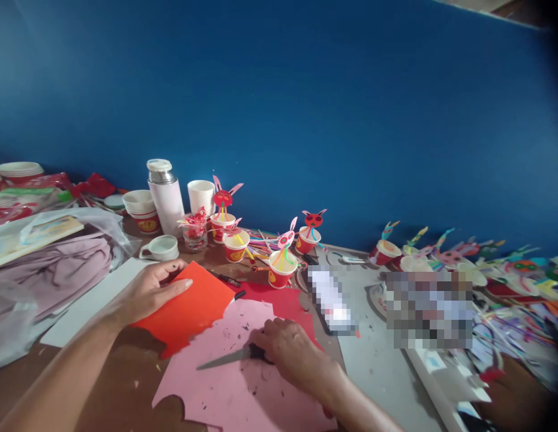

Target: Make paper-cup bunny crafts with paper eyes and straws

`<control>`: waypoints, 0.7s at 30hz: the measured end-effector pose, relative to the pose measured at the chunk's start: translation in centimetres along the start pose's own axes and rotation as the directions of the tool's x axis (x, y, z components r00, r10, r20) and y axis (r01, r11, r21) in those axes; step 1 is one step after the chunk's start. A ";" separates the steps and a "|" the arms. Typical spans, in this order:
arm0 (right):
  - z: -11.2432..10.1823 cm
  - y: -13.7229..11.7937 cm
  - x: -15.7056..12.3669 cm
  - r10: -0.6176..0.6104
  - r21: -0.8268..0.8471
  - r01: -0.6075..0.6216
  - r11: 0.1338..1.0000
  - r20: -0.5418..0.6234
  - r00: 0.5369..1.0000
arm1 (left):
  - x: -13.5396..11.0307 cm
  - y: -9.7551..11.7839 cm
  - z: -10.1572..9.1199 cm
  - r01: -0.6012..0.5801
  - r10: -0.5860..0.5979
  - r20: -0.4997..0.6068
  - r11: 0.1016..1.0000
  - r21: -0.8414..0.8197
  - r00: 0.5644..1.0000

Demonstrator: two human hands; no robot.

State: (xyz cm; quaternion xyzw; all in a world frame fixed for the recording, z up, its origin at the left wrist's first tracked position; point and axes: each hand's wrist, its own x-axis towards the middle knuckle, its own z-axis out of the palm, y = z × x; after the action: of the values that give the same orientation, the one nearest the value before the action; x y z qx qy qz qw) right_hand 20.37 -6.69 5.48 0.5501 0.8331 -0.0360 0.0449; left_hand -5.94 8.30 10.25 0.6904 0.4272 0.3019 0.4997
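My left hand [148,294] grips the left edge of an orange sheet of paper [195,306], thumb on top and fingers partly hidden behind. The sheet's lower edge is cut unevenly. My right hand [292,348] is closed around the dark handles of a pair of scissors [227,359], whose blades look together and point left. Beneath the scissors lies a pink sheet of paper [207,393] with cut-out edges and small dark scraps on it. A red sheet [285,303] shows behind the pink one.
Paper cups with paper animal figures, one a pink-eared figure [287,240], stand along the back. A thermos [164,201], a white mug [164,247] and stacked cups [201,195] are at back left. A phone [328,297], its screen blurred, lies right. Plastic bags and cloth [76,258] lie left.
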 end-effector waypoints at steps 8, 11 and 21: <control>-1.8 0.5 0.3 0.036 0.291 -0.015 0.957 -0.068 0.997 | -2.6 -1.2 3.6 0.259 -0.305 0.019 0.770 -0.584 0.952; -2.5 -0.5 0.6 0.113 0.596 -0.045 0.802 -0.077 0.991 | -2.7 -1.3 5.2 0.278 -0.335 0.044 0.692 -0.666 0.941; 0.3 -3.2 2.2 0.316 0.998 -0.017 -0.065 0.037 0.948 | -2.7 -4.8 6.6 0.283 -0.372 -0.004 0.712 -0.643 0.928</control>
State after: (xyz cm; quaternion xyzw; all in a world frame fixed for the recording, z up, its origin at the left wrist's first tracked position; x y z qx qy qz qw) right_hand 16.55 -6.00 5.01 0.5105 0.4739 -0.5608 -0.4476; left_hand -2.96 3.73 3.61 0.3734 0.4488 0.3793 0.7178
